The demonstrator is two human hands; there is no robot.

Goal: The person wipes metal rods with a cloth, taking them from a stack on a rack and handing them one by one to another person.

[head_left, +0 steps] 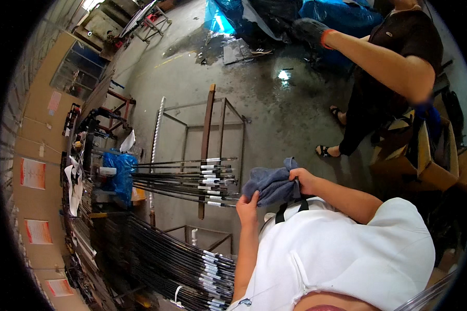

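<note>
A grey-blue cloth (271, 185) is bunched up in front of my white shirt, held between both hands. My left hand (248, 206) grips its lower left edge, with the thumb pressed on the fabric. At the upper right corner, my right hand (303, 179) pinches the cloth. Just left of my left hand, several thin black rods (187, 181) with white labels near their ends lie across a metal stand (206, 150).
A larger bundle of black rods (181, 267) lies at the lower left. Blue plastic (120, 176) wraps something beyond the rod stand. Another person (389, 57) stands at the upper right, beside open cardboard boxes (436, 160). The concrete floor (275, 109) has wet patches.
</note>
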